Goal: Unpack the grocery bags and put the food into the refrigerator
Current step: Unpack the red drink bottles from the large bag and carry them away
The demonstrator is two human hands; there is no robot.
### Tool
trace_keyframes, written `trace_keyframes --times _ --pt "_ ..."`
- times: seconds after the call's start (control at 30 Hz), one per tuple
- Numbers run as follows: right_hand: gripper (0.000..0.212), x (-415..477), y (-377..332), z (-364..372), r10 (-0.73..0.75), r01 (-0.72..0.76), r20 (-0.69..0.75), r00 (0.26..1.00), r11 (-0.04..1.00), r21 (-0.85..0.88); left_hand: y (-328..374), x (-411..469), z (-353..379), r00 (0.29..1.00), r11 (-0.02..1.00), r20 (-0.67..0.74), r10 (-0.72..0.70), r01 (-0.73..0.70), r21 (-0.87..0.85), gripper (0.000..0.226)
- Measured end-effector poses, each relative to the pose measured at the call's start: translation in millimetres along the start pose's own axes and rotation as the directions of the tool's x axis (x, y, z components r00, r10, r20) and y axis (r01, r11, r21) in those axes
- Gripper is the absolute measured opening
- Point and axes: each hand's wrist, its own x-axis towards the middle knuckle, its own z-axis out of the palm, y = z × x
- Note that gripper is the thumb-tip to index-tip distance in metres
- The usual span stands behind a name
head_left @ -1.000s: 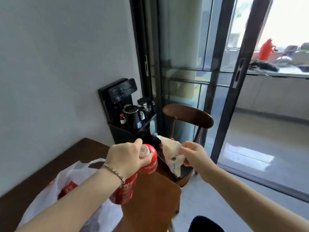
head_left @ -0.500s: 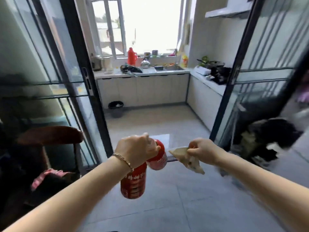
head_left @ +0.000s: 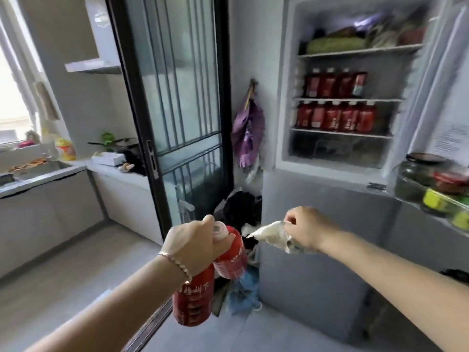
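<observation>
- my left hand (head_left: 195, 243) is clamped round the necks of two red plastic drink bottles with red labels (head_left: 203, 288); they hang below the fist, long axes near vertical, tilted a little.
- my right hand (head_left: 305, 231) pinches a pale crinkled plastic food pouch (head_left: 272, 236), fingers closed on its top edge.
- the open white refrigerator (head_left: 340, 153) lies ahead and up to the right, door swung wide.
- shelves with rows of red bottles (head_left: 335, 115) sit above both hands; i judge the right hand the nearer.

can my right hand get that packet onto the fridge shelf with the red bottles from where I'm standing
Probably yes: the refrigerator stands open, with nothing between your right hand, holding the packet, and the bottle shelves, though they look full.
</observation>
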Motion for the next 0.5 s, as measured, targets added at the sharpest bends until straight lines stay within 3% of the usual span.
trace_keyframes --times 0.13,0.23,0.5 --pt "0.021 56 39 -50 0.184 -0.186 -0.152 0.971 0.982 -0.002 22 115 5 0.98 0.979 -0.012 0.199 -0.199 -0.044 0.044" --pt "0.022 93 72 -80 0.307 -0.29 -0.264 0.914 0.952 0.102 49 191 9 0.953 0.95 -0.055 0.299 -0.302 -0.075 0.044" --pt "0.028 206 157 -153 0.361 -0.284 -0.452 0.816 0.931 0.231 146 366 35 0.905 0.903 -0.166 0.391 -0.413 -0.121 0.048"
